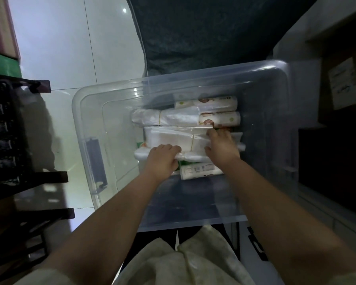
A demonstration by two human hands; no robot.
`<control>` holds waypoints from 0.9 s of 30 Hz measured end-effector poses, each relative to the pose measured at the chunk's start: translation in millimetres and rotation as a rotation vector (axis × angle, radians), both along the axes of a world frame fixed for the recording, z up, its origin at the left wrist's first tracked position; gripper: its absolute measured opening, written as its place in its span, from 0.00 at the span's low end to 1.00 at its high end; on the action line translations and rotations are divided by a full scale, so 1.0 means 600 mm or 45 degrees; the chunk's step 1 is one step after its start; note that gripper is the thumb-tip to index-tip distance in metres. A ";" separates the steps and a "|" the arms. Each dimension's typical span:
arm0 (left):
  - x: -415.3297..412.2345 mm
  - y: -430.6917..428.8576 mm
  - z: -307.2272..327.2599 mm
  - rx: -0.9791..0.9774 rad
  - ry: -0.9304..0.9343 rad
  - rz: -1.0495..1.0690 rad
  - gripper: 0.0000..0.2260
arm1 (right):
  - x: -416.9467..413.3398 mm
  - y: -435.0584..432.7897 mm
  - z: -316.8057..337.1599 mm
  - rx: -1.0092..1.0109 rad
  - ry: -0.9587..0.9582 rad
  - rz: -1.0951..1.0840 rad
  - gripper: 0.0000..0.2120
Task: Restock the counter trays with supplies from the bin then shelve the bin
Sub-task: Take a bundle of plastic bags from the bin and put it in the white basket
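Reaching down into the clear plastic bin (86, 112), both hands are on a flat white pack (173, 138) wrapped in plastic. The left hand (162, 161) grips the near edge of the pack, fingers curled over it. The right hand (221, 146) presses on the right end of the pack, fingers bent on top; whether it is squeezing is hard to tell. More white rolls (218, 119) lie at the far side of the bin. The bin sits on a white floor (60, 48).
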State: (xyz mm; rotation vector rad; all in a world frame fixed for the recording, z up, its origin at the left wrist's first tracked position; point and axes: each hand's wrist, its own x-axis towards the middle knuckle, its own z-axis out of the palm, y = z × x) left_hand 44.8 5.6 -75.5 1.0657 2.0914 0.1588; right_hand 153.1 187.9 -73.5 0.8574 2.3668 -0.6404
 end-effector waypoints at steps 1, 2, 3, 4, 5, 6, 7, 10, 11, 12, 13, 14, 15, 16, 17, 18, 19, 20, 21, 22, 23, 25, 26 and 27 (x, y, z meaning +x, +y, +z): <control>-0.003 0.004 0.002 0.035 0.035 0.003 0.16 | 0.001 0.002 -0.001 -0.058 0.041 -0.015 0.20; -0.003 0.007 0.003 0.057 0.076 -0.004 0.17 | 0.001 0.002 -0.001 -0.106 0.088 -0.019 0.17; 0.000 0.011 0.004 0.069 0.133 -0.016 0.19 | 0.001 0.002 0.000 -0.151 0.128 -0.020 0.16; 0.005 0.016 0.005 0.076 0.199 -0.028 0.22 | 0.001 0.001 0.001 -0.202 0.158 -0.034 0.14; 0.011 0.020 0.005 0.084 0.259 -0.035 0.25 | 0.002 -0.002 0.002 -0.260 0.182 -0.056 0.13; 0.015 0.026 0.005 0.095 0.300 -0.039 0.28 | 0.003 -0.005 0.004 -0.317 0.205 -0.075 0.11; 0.018 0.031 0.004 0.103 0.321 -0.049 0.29 | 0.006 -0.009 0.007 -0.370 0.230 -0.082 0.12; 0.015 0.040 -0.002 0.098 0.292 -0.126 0.29 | 0.016 -0.017 0.015 -0.354 0.246 0.063 0.20; 0.012 0.041 -0.005 0.077 0.252 -0.163 0.28 | 0.018 -0.019 0.016 -0.251 0.235 0.162 0.21; 0.010 0.041 -0.008 0.053 0.206 -0.196 0.26 | 0.019 -0.021 0.017 -0.124 0.221 0.254 0.22; 0.009 0.042 -0.011 0.034 0.168 -0.215 0.25 | 0.017 -0.023 0.018 -0.017 0.212 0.317 0.23; 0.008 0.042 -0.014 0.018 0.144 -0.223 0.24 | 0.014 -0.025 0.019 0.037 0.203 0.355 0.23; 0.008 0.044 -0.016 0.000 0.133 -0.226 0.23 | 0.011 -0.027 0.019 0.037 0.190 0.378 0.24; 0.008 0.046 -0.018 -0.016 0.130 -0.229 0.22 | 0.009 -0.030 0.018 0.002 0.163 0.387 0.24; 0.009 0.048 -0.018 -0.032 0.130 -0.233 0.21 | 0.008 -0.033 0.017 -0.038 0.116 0.388 0.25; 0.010 0.049 -0.018 -0.045 0.129 -0.239 0.21 | 0.011 -0.034 0.015 -0.055 0.055 0.390 0.28; 0.011 0.050 -0.015 -0.052 0.130 -0.246 0.20 | 0.014 -0.035 0.015 -0.040 -0.007 0.404 0.31; 0.011 0.050 -0.014 -0.055 0.134 -0.248 0.20 | 0.018 -0.034 0.016 -0.011 -0.056 0.421 0.32; 0.010 0.049 -0.009 -0.056 0.142 -0.247 0.19 | 0.021 -0.032 0.021 0.013 -0.083 0.433 0.31; 0.008 0.048 -0.001 -0.058 0.150 -0.247 0.19 | 0.023 -0.031 0.029 0.028 -0.094 0.444 0.29; 0.005 0.047 0.010 -0.056 0.159 -0.250 0.19 | 0.024 -0.029 0.041 0.041 -0.088 0.454 0.27; -0.001 0.045 0.043 -0.016 0.179 -0.244 0.18 | 0.026 -0.024 0.076 0.064 -0.032 0.449 0.26; -0.004 0.043 0.064 0.011 0.190 -0.228 0.18 | 0.027 -0.021 0.098 0.079 0.011 0.429 0.27; -0.008 0.042 0.087 0.032 0.203 -0.212 0.18 | 0.029 -0.019 0.122 0.098 0.060 0.403 0.27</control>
